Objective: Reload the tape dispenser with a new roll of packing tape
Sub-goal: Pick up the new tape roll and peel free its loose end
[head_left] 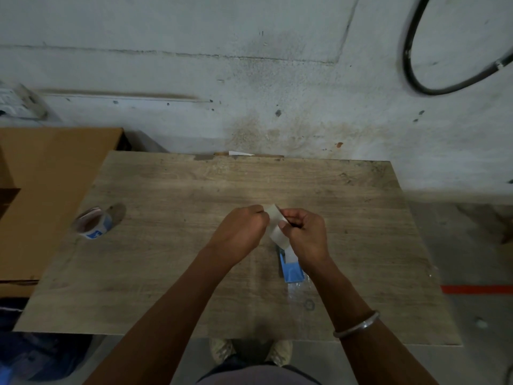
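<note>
Wooden tabletop [194, 190]: blue dispenser [290, 269] under my wrists. My left hand [240, 225] and right hand [304, 230] pinch the tape strip [274, 220]. Risk: slack lets adhesive fold onto itself.

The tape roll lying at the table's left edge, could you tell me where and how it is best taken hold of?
Grip the tape roll across its outer band, coming down from above. It lies tilted with its open core facing up and left, clear of both hands, so fingers could probably also hook into the core. The table around it leaves room.
</note>
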`<state>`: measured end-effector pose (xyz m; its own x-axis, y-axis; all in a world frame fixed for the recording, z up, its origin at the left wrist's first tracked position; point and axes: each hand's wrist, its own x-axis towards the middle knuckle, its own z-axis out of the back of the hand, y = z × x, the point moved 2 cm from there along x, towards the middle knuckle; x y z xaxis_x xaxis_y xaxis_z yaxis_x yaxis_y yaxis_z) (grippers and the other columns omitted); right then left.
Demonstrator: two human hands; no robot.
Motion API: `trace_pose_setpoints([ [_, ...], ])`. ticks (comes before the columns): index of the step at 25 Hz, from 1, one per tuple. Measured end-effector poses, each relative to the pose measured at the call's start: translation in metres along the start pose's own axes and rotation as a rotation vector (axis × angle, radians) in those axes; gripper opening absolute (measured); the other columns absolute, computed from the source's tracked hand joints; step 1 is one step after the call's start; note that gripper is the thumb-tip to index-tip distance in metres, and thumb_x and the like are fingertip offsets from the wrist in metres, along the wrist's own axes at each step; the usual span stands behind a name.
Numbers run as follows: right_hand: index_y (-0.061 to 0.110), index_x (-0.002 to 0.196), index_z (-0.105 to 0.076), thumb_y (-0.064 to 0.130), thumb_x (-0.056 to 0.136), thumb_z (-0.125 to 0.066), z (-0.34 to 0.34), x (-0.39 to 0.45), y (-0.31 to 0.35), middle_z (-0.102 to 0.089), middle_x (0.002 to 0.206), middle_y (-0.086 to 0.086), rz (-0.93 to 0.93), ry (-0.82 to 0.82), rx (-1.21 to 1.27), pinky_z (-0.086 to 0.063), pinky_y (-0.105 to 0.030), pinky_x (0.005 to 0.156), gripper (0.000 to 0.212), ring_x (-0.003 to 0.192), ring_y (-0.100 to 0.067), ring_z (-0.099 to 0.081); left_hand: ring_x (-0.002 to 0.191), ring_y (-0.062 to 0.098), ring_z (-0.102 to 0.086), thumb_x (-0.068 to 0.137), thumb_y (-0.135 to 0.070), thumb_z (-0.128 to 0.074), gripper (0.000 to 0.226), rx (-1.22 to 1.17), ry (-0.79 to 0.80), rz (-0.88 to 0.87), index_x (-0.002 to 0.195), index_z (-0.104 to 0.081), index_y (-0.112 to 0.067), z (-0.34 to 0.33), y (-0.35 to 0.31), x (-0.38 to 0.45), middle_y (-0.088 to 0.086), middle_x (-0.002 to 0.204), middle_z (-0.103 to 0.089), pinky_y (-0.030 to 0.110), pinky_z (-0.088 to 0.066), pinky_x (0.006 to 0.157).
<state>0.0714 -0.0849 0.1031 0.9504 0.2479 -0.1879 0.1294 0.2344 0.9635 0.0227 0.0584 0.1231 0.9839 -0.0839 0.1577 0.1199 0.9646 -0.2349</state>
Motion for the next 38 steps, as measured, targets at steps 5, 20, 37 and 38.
trace_pose_setpoints([
  [5, 0.011, 0.106, -0.072, -0.004, 0.085, -0.067, 0.007, -0.001, -0.002, -0.075, 0.094, 0.006, 0.023, 0.047, -0.060, -0.053, -0.014, 0.072, 0.027, 0.084, 0.002, -0.069, 0.070, 0.018, -0.062, 0.086, -0.006, -0.061, 0.013, -0.183, -0.024, 0.003, 0.081, -0.073, -0.007, -0.001, 0.006, -0.001, 0.005, 0.081, -0.068, 0.030, -0.049, 0.063],
  [20, 0.000, 0.097, -0.072, -0.011, 0.084, -0.057, 0.016, 0.002, 0.005, -0.073, 0.089, -0.011, 0.024, 0.247, 0.074, -0.052, -0.023, 0.069, 0.023, 0.078, -0.012, -0.067, 0.108, -0.003, -0.054, 0.093, -0.034, -0.062, 0.030, -0.670, 0.061, 0.174, 0.121, -0.065, -0.025, 0.005, 0.013, -0.011, -0.015, 0.117, -0.060, 0.010, -0.044, 0.087],
  [37, 0.010, 0.076, -0.058, -0.010, 0.082, -0.062, 0.013, 0.002, 0.015, -0.062, 0.067, -0.003, 0.152, 0.380, -0.031, -0.046, -0.023, 0.060, 0.021, 0.063, -0.008, -0.058, 0.069, 0.005, -0.041, 0.098, -0.017, -0.042, 0.010, -0.573, 0.212, 0.120, 0.094, -0.046, -0.009, 0.007, -0.017, -0.024, -0.004, 0.081, -0.047, 0.017, -0.031, 0.060],
  [38, 0.009, 0.077, -0.058, -0.006, 0.081, -0.063, 0.013, 0.002, 0.014, -0.063, 0.068, -0.005, 0.157, 0.386, -0.024, -0.046, -0.026, 0.061, 0.016, 0.064, -0.012, -0.059, 0.069, 0.005, -0.042, 0.098, -0.020, -0.041, 0.012, -0.590, 0.216, 0.120, 0.095, -0.046, -0.010, 0.008, -0.016, -0.025, -0.004, 0.082, -0.048, 0.019, -0.032, 0.061],
])
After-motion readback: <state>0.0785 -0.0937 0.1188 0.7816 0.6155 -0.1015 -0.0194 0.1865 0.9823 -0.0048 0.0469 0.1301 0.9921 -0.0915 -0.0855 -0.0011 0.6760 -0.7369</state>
